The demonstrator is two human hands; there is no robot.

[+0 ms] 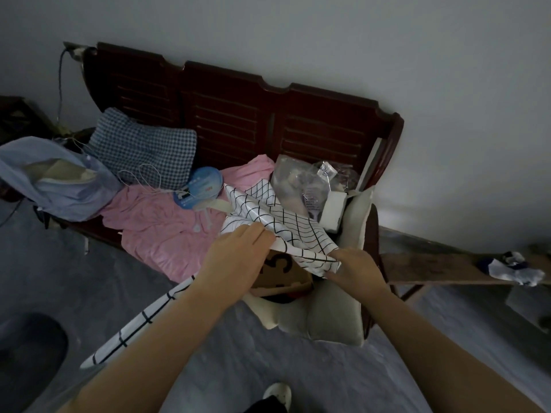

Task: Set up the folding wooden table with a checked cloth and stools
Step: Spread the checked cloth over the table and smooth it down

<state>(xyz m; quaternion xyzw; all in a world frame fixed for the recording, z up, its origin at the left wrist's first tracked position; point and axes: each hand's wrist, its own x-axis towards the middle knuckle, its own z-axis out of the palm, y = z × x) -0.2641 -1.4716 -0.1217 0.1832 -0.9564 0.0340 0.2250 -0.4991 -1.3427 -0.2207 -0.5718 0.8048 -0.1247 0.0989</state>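
White cotton cloth with a black grid check (268,216) is lying at frame centre on a dark wooden slatted bench (232,114); the left hand (235,257) and right hand (354,266) are each gripping its near edge, above a brown cardboard box (283,278).

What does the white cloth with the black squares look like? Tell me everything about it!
The white checked cloth with thin black grid lines looks like soft, thin fabric. It is crumpled and partly folded, lifted over the cluttered dark wooden bench. The left hand grips it near the middle and the right hand pinches a corner. One long end trails down past the left forearm toward the grey floor. Beneath it sit a brown cardboard box and a pink sheet.
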